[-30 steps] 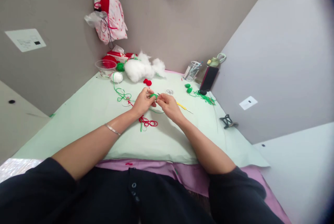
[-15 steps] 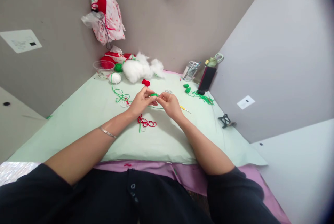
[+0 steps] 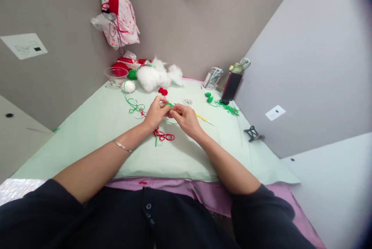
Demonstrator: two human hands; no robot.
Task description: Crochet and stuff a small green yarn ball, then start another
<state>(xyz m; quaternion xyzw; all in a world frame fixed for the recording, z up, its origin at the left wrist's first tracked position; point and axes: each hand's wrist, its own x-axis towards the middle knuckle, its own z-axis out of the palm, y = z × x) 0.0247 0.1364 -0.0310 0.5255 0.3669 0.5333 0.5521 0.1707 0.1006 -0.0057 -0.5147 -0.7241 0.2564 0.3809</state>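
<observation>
Pinching small green yarn piece (image 3: 169, 105) with left hand (image 3: 155, 113) and right hand (image 3: 187, 119). Behind: fluffy white stuffing (image 3: 149, 78). Too small to read: marks on flat white wall plate (image 3: 23, 45).

The right hand (image 3: 186, 119) has shifted toward eight o'clock, closer in against the left hand (image 3: 155, 113). More of the yellow hook (image 3: 201, 117) now shows at the right hand's three o'clock.

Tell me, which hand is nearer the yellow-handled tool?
Right: the right hand is just left of the yellow-handled tool; the left hand is farther left, beyond the right hand.
</observation>
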